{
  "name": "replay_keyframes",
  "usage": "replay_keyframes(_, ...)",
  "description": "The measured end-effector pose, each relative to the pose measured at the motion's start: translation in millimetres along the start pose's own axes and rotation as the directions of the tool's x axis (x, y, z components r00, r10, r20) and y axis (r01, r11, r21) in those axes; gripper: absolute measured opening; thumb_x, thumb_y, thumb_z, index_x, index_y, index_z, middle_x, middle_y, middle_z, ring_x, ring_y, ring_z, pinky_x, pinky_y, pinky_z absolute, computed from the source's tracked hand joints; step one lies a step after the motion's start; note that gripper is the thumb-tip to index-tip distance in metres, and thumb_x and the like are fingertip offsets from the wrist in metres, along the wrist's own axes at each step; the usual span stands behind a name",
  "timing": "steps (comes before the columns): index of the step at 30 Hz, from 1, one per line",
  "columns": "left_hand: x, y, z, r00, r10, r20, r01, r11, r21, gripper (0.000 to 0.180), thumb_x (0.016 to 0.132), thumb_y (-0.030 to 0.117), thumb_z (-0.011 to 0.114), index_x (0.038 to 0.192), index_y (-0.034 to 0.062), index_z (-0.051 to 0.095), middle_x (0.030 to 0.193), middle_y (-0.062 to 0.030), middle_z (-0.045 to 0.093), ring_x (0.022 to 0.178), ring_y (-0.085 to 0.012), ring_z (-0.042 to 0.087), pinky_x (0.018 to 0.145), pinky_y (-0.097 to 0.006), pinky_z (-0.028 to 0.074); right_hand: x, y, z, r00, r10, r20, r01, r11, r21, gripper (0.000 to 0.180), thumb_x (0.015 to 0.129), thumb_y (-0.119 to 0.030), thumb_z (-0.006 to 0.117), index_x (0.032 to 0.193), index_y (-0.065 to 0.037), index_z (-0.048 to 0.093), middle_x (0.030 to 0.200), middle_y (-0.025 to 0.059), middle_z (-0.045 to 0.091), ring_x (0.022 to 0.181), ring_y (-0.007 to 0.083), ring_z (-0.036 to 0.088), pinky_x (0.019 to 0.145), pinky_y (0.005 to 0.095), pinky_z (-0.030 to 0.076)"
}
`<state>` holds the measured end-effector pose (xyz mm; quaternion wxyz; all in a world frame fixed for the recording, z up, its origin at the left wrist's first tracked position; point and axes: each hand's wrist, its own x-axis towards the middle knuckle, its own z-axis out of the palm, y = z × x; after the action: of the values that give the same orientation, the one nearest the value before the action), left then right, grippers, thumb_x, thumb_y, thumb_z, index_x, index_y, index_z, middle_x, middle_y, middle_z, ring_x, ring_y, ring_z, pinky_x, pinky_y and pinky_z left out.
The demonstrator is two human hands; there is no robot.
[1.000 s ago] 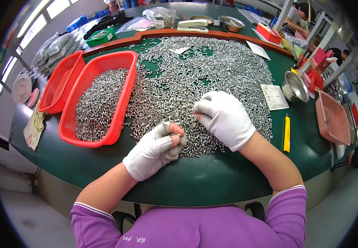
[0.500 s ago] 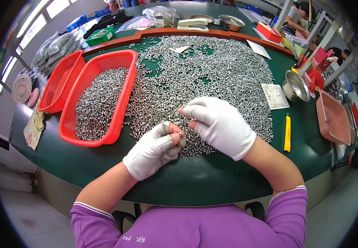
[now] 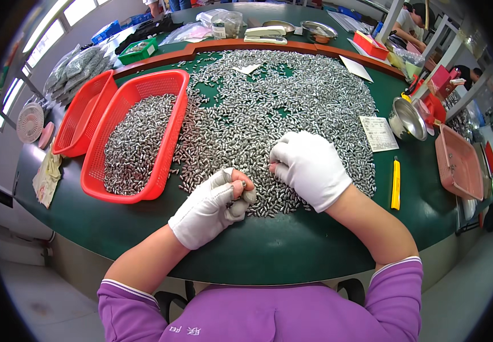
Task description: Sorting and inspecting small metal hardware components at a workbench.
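A wide spread of small, shiny metal parts (image 3: 229,125), short and bullet-shaped, covers the middle of the green table. My left hand (image 3: 215,206), in a white glove with bare thumb and fingertip, is curled closed at the near edge of the spread; whatever lies in its fingers is hidden. My right hand (image 3: 310,170), gloved too, reaches down into the parts with its fingers pinched together at the pile; what they grip is too small and covered to see. Left of the spread, a red plastic basket (image 3: 94,171) holds a heap of the same parts.
Beside it stands a second red basket (image 3: 75,128). A yellow utility knife (image 3: 396,183), a printed slip (image 3: 379,134) and a metal bowl (image 3: 409,118) are on the right. A pink tray (image 3: 457,165) sits farther right. A wooden rail (image 3: 161,59) borders the far side.
My right hand has moved right, away from the left hand, and its fingers have drawn together down at the parts. The left hand stays nearly in place; the small part at its fingertips no longer shows.
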<state>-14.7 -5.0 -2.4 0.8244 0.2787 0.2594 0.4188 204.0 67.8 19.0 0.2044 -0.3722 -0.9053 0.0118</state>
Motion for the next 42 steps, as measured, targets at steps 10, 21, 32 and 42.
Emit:
replay_keyframes(10,0.9,-0.7,-1.0,1.000,-0.028,0.001,0.028,1.000,0.008,0.025,0.093,0.021,0.068,0.111,0.0102,0.054,0.097,-0.0012,0.059,0.072,-0.0065,0.047,0.066,-0.021,0.040,4.6,-20.5,-23.5,0.959,-0.184,-0.214,0.241,0.928,0.285,0.014,0.072,-0.009,0.073,0.085,-0.011,0.067,0.080,0.0045,0.063,0.072,0.0276,0.062,0.062,0.0378,0.050)
replay_keyframes(21,-0.2,0.9,5.2,0.999,-0.011,-0.052,0.015,0.996,0.086,0.022,0.093,0.020,0.068,0.106,0.0103,0.053,0.091,-0.0004,0.056,0.067,-0.0063,0.042,0.062,-0.020,0.036,0.5,-16.4,-16.2,0.996,-0.073,-0.053,0.076,0.995,0.059,0.026,0.080,-0.016,0.070,0.105,-0.010,0.068,0.094,0.0067,0.066,0.085,0.0280,0.064,0.073,0.0394,0.053)
replay_keyframes(32,0.2,0.7,4.8,0.999,-0.014,-0.050,0.017,0.998,0.065,0.015,0.094,0.016,0.065,0.104,0.0102,0.055,0.093,-0.0017,0.059,0.067,-0.0062,0.044,0.062,-0.020,0.037,1.4,5.7,10.1,0.995,0.051,0.088,-0.048,0.998,-0.042,0.011,0.081,-0.022,0.069,0.086,-0.012,0.069,0.084,0.0075,0.063,0.083,0.0282,0.063,0.074,0.0410,0.051)
replay_keyframes(42,-0.7,1.5,6.2,0.999,0.007,-0.051,-0.002,0.996,0.092,0.021,0.092,0.015,0.067,0.106,0.0107,0.052,0.090,-0.0004,0.056,0.069,-0.0075,0.044,0.063,-0.021,0.037,5.1,-13.2,-11.4,0.980,-0.095,-0.173,0.151,0.924,0.352,0.012,0.077,-0.011,0.074,0.089,-0.010,0.071,0.084,0.0077,0.066,0.078,0.0270,0.065,0.069,0.0372,0.053)
